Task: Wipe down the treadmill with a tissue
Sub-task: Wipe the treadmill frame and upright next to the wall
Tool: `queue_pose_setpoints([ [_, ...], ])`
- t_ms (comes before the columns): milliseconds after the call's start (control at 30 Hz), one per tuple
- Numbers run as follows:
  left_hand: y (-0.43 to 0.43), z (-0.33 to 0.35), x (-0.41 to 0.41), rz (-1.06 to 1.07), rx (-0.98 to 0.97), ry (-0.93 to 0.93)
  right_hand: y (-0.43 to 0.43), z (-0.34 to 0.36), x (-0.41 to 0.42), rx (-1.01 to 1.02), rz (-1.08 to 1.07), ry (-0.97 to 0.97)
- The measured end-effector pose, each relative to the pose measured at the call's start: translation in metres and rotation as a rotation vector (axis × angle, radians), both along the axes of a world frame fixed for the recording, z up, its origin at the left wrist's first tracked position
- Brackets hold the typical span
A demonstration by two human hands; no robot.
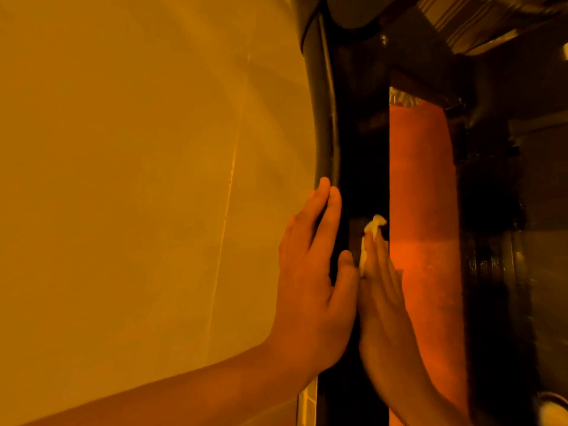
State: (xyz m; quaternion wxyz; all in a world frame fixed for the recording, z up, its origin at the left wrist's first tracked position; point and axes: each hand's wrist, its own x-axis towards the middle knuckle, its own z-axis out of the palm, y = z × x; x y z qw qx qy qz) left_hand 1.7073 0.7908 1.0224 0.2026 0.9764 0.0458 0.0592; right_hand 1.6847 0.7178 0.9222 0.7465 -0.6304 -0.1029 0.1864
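Tissue (373, 229) is being pressed by the straight fingers of the right hand (384, 302) onto a dark upright part of the treadmill (362, 164). The left hand (310, 287) is resting flat, fingers extended, alongside. Wiping seems to be underway, with most surfaces probably still waiting.

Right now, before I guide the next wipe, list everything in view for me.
Dark upright treadmill panel: one, black, centre.
Crumpled pale tissue: one, whitish, against the panel.
Fuzzy orange-red roll: one, orange-red, right of the panel.
Smooth pale surface: one, yellowish, fills the left side.
Striped fabric: one, dim, top right.
Left hand: one, flat on the panel's left edge, fingers straight.
Right hand: one, fingers straight, pressing the tissue.
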Motion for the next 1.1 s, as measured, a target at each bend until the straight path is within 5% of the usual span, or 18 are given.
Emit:
queue_pose_setpoints([
  [300,0.0,0.001,0.0,-0.007,0.004,-0.012,0.022,-0.02,0.137,-0.091,-0.023,-0.069],
  [567,0.0,0.002,0.0,0.006,-0.005,-0.003,-0.011,-0.002,-0.03,0.003,0.036,0.036],
  [700,0.0,0.002,0.0,0.008,0.016,-0.01,0.008,-0.016,0.049,-0.069,-0.041,-0.107],
  [833,0.001,0.002,0.0,0.01,0.032,0.0,0.025,-0.03,0.129,-0.152,-0.051,-0.039],
  [1100,0.0,0.002,0.001,0.021,0.034,-0.004,-0.016,-0.006,-0.05,-0.051,0.065,0.061],
])
